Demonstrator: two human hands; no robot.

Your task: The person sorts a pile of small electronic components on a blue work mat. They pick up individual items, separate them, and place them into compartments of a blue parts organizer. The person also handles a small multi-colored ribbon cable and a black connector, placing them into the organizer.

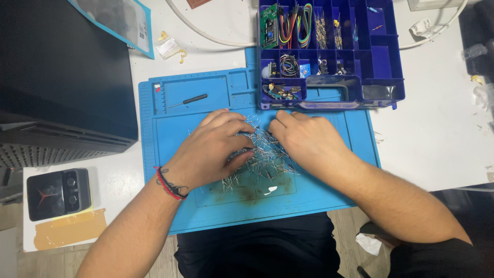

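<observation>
The pile of thin metal pins [257,159] lies loose on the blue mat [206,211], between and under both hands. The left hand [213,149] rests flat on the heap, fingers spread and curled, gripping nothing clearly; the right hand [306,141] cups its far edge, fingers bent inward. The step looks like gathering the pins together. The blue parts box [381,67] sits just beyond on the tabletop [437,128].

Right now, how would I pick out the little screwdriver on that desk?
Find the blue work mat in the middle of the white desk. In its upper left recessed tray, above the left hand, lies the small screwdriver. It is the lone black-handled tool with a thin metal shaft, apart from the heap of loose wire-legged parts.
</observation>
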